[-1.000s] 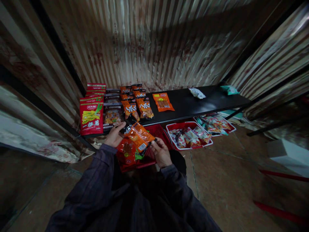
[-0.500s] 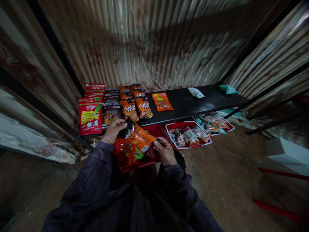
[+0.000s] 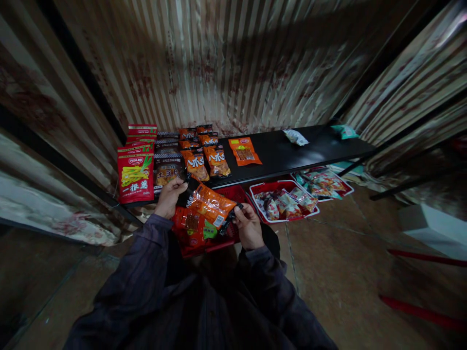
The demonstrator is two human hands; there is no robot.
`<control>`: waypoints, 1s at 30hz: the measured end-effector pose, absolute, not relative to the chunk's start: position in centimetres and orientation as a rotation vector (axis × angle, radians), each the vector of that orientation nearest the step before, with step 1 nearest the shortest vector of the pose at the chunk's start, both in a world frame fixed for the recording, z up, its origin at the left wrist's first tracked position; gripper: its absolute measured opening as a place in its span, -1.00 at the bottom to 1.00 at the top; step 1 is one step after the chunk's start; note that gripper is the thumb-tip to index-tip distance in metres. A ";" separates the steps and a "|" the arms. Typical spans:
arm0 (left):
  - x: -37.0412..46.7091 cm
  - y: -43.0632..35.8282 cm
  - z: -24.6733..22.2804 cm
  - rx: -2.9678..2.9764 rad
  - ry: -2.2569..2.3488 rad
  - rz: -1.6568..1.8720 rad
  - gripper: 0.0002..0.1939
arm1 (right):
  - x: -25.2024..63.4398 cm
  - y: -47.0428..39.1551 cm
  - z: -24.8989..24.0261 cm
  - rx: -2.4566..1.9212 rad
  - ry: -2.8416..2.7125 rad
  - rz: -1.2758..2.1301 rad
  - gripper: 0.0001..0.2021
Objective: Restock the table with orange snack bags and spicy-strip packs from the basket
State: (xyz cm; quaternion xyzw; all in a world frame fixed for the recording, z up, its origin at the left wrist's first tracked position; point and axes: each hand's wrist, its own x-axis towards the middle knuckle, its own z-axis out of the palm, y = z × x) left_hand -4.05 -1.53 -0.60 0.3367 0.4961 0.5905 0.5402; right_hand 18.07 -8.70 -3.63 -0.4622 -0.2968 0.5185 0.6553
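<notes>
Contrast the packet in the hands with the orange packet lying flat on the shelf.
The held packet has black ends; the shelf packet has orange ones. The held packet is gripped at opposite ends by the left hand and right hand; the shelf packet lies untouched on the black shelf. Both are mostly orange.

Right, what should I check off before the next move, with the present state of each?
1. Left hand grip: ok, pinching one black end of the orange-and-black plastic packet.
2. Right hand grip: ok, pinching the opposite black end.
3. Held packet clear of the orange plastic packet below, in the red plastic basket: cannot tell from this angle.
4. Matching orange-and-black packets lined up on the long black shelf: ok, in two columns.
5. Held packet's end seals intact: cannot tell, too small and dark.
</notes>
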 end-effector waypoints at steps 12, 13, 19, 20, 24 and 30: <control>-4.2 -1.5 -0.8 0.785 1.098 1.427 -0.67 | 17.5 -8.5 -3.3 -0.990 -0.629 1.209 -0.69; -4.2 -1.5 -0.8 0.777 1.101 1.420 -0.66 | 17.5 -8.6 -3.3 -0.977 -0.601 1.252 -0.68; -4.5 -0.9 -1.5 0.724 1.171 1.461 -0.61 | 17.3 -9.1 -3.8 -0.985 -0.595 1.412 -0.66; -4.6 -0.9 -1.6 0.721 1.178 1.458 -0.61 | 17.3 -9.3 -3.9 -0.997 -0.605 1.408 -0.65; -4.6 -0.7 -1.8 0.705 1.176 1.431 -0.60 | 17.2 -9.6 -4.7 -1.002 -0.637 1.453 -0.57; -4.5 -0.5 -1.6 0.731 1.205 1.421 -0.58 | 16.9 -9.8 -5.1 -1.031 -0.622 1.493 -0.63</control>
